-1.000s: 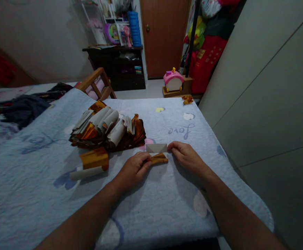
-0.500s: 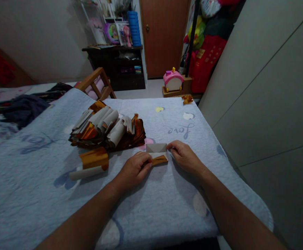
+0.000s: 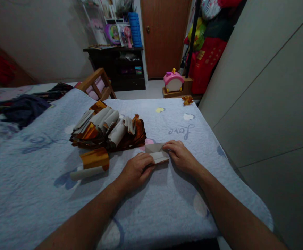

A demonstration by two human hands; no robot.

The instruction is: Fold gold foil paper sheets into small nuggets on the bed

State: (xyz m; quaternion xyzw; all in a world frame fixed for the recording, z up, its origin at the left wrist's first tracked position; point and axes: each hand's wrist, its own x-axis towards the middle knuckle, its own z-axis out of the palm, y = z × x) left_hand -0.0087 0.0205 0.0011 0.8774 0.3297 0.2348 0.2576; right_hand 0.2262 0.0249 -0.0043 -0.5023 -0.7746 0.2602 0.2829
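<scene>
A small sheet of paper (image 3: 157, 156), pale grey inside with a gold-brown outer side, lies partly folded on the blue cloth. Its far flap stands up and its near edge is raised. At the left end, my left hand (image 3: 138, 168) pinches the near edge between thumb and fingers. My right hand (image 3: 178, 154) grips the right end by the far flap, fingers closed on it. To the left of my left hand rest a curled gold sheet (image 3: 95, 158) and a pale rolled sheet (image 3: 87, 173).
A large stack of gold and grey papers (image 3: 107, 128) sits at the upper left. A crumpled gold piece (image 3: 187, 100) lies by the cloth's far right corner. The blue cloth (image 3: 167, 201) covers the surface. A pale cabinet (image 3: 266, 86) stands along the right.
The gold near flap has opened out, now showing its pale inner side. My right hand has shifted slightly left onto the far flap; my left hand moved slightly right.
</scene>
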